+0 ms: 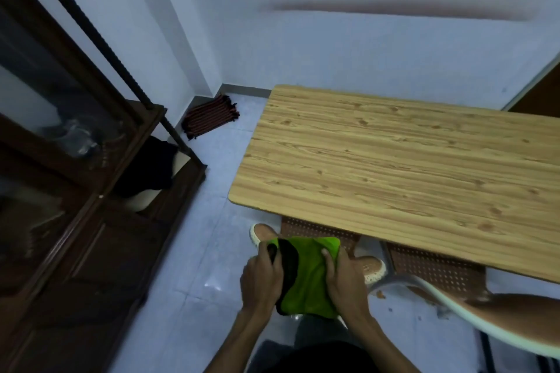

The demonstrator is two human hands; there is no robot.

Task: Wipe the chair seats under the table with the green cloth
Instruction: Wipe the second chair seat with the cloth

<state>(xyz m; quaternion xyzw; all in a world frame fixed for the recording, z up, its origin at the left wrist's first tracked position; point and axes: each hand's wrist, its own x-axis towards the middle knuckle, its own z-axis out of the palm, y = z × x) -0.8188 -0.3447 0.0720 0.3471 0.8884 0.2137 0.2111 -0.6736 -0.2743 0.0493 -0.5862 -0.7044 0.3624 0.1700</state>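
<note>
I hold a green cloth point(309, 278) with a dark underside between both hands, low in the view and in front of the table's near-left edge. My left hand point(260, 278) grips its left side where the dark face folds over. My right hand point(345, 281) grips its right side. Behind the cloth, a brown perforated chair seat point(315, 228) pokes out from under the wooden table point(403, 166). A second perforated seat point(436, 266) sits to the right, with its pale curved backrest point(500, 312) at the lower right.
A dark wooden cabinet point(75, 191) with glass doors fills the left side. A folded striped mat point(210, 116) lies in the far corner on the pale tiled floor point(212, 236). My two shoes point(263, 232) show beneath the cloth.
</note>
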